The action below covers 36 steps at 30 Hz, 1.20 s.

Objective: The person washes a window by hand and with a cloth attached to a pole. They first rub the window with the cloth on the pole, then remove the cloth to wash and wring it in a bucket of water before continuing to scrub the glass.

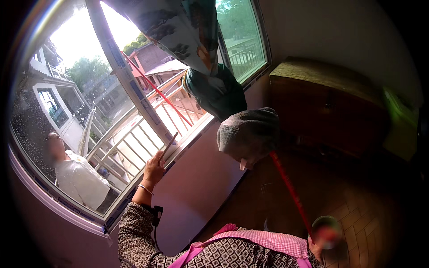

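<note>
Near the sill, my left hand [154, 169] is raised with its fingers closed around a narrow, straight, dark-edged object [168, 145], seen edge-on; its kind is unclear. A bracelet circles that wrist. At lower right, my right hand [315, 250] grips the lower end of a red pole [291, 191]. The pole slants up to a grey cloth-covered head [248, 130], which is in front of the wall below the window. A round, blurred object [326, 232] lies beside my right hand. The sliding window's frame [134, 80] stands above my left hand, and its left pane [100, 87] carries droplets or specks.
A knotted, patterned curtain [214, 90] hangs before the window, just above the grey cloth. A wooden cabinet [328, 114] stands at right. Outside are a railing [134, 134] and another red pole [161, 93]. A person in white [80, 181] shows in the left pane, whether through it or reflected is unclear.
</note>
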Available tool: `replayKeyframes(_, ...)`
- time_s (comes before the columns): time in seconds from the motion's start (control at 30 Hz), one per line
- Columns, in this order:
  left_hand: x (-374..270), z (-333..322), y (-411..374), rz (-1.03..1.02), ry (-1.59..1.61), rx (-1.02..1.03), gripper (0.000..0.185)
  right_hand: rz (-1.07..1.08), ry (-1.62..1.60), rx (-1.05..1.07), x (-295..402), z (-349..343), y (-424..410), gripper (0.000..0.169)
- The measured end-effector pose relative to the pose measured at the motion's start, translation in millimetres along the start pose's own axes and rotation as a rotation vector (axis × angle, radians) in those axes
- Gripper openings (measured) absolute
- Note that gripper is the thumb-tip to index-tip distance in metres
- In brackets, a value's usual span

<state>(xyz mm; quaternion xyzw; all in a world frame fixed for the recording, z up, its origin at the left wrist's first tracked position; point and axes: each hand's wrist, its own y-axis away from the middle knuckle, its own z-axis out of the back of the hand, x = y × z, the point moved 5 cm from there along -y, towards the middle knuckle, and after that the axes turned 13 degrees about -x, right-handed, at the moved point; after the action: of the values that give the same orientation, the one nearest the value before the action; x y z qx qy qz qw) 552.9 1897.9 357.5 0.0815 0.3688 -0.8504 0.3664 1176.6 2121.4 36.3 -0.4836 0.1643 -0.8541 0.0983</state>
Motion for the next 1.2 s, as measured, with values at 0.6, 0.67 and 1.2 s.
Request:
replayKeyframes(0.6,-301.2,-271.6,-206.6,0.136,1.534,0.418,0.055,-0.156,0.06,-0.362,23.2,-95.4,-200.1,0.028)
replayKeyframes(0.67,-300.3,-308.6,-237.8,0.281,1.713,0.285,0.057,-0.201,0.015,-0.319,54.7,-119.3,-233.5,0.028)
replayKeyframes(1.2,-152.3,-251.7,-289.1,0.355,1.079,-1.042,0.038,-0.004,-0.178,-0.132,127.4,-294.5,-438.5,0.03)
